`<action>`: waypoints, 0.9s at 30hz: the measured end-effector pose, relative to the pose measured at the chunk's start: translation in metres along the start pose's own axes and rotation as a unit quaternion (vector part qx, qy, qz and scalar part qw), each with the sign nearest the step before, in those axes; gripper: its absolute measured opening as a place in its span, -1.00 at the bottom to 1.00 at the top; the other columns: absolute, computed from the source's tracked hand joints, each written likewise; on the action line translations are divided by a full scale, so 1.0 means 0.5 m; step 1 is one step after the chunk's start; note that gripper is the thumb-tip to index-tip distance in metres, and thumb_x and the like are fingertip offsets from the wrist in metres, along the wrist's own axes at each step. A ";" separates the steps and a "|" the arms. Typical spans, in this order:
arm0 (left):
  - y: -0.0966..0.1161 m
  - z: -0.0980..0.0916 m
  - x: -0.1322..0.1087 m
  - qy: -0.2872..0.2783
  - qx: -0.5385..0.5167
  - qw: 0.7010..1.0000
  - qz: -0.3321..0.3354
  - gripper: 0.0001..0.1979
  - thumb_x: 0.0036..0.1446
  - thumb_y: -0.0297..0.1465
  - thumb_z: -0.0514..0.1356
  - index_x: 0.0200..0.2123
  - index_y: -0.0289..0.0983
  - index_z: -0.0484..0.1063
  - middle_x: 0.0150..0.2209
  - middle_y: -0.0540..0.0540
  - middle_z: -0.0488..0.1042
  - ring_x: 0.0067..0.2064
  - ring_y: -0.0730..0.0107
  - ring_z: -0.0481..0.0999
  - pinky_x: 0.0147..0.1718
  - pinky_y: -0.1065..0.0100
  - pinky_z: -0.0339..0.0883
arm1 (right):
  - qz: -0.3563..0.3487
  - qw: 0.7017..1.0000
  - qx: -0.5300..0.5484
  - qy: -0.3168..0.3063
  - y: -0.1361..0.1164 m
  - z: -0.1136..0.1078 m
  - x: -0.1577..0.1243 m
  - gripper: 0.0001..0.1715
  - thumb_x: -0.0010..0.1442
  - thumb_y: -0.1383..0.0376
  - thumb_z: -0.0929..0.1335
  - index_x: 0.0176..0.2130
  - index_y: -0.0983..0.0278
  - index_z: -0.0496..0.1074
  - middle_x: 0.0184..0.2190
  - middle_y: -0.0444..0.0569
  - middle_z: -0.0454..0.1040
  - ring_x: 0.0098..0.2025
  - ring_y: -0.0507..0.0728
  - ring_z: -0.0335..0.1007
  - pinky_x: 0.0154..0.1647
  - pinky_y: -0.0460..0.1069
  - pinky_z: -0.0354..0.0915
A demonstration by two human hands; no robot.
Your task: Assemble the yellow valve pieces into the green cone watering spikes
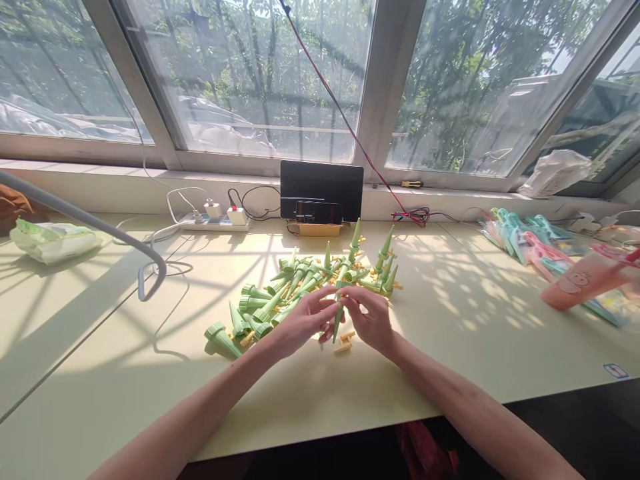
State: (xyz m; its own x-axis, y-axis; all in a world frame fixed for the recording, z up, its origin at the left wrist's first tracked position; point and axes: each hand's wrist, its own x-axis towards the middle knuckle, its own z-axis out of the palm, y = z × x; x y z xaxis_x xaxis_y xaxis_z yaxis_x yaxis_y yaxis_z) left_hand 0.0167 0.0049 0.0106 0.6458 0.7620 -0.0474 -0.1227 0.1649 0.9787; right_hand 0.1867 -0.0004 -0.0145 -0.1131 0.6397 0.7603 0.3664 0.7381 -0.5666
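Where the two hands meet, at the near edge of the pile of green cones (295,290), one green cone (339,321) hangs point-down, held clear of the counter (450,347).

Left hand (300,323): fingers (325,309) closed on the cone's upper end. Right hand (374,321): fingers (353,304) pinched on that same end from the other side. The cone's tip points at a few small yellow pieces (345,343), which lie loose on the counter just in front of the pile.

The pile is mostly cones lying flat and crossed. At its far right edge several upright cones (385,250) stand point-up.

- Directly behind the pile: a dark screen (321,189), with a phone (319,212) propped on a wooden stand in front of it.
- Behind the pile to the left: a white power strip (215,221), plugs in.
- Well left of the pile: a bent grey tube (100,227) and a soft pack of wipes (53,240).
- Well right of the pile: coloured packets (525,243) and a tilted pink cup (583,283), blurred.
- A red cable (350,127) runs down across the window behind the pile.
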 end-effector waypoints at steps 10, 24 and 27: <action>-0.006 -0.003 0.002 -0.007 -0.051 0.999 -0.002 -0.41 0.13 -0.08 0.24 0.12 -0.32 0.29 -0.39 -0.05 0.37 -0.57 0.61 0.26 -0.62 0.48 0.17 | 0.001 1.000 0.024 -0.007 0.000 -0.002 0.002 -0.81 0.33 0.29 0.26 -0.23 0.21 0.47 -0.49 -0.09 0.52 -0.52 0.04 0.42 -0.46 -0.05 0.34; -0.011 0.002 -0.002 0.009 -0.008 0.999 -0.050 -0.44 0.15 -0.03 0.19 0.13 -0.15 0.22 -0.48 0.07 0.37 -0.73 0.74 0.08 -0.76 0.59 -0.16 | -0.038 0.999 -0.012 -0.006 -0.012 -0.006 0.005 -0.79 0.33 0.31 0.24 -0.23 0.23 0.46 -0.43 -0.05 0.54 -0.48 0.04 0.40 -0.47 -0.06 0.30; -0.012 0.001 -0.002 0.006 -0.018 0.999 -0.049 -0.46 0.15 -0.05 0.21 0.10 -0.17 0.25 -0.50 0.07 0.37 -0.72 0.76 0.05 -0.75 0.61 -0.16 | -0.035 0.999 -0.019 -0.012 -0.014 -0.006 0.005 -0.79 0.33 0.31 0.23 -0.24 0.22 0.46 -0.45 -0.06 0.53 -0.50 0.04 0.37 -0.48 -0.06 0.28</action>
State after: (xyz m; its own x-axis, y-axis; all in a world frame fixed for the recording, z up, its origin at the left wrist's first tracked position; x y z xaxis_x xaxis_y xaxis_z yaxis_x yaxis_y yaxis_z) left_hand 0.0171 0.0031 0.0048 0.6468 0.7489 -0.1445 -0.0864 0.2602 0.9617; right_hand 0.1868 -0.0046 -0.0079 -0.1609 0.5925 0.7893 0.3924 0.7722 -0.4997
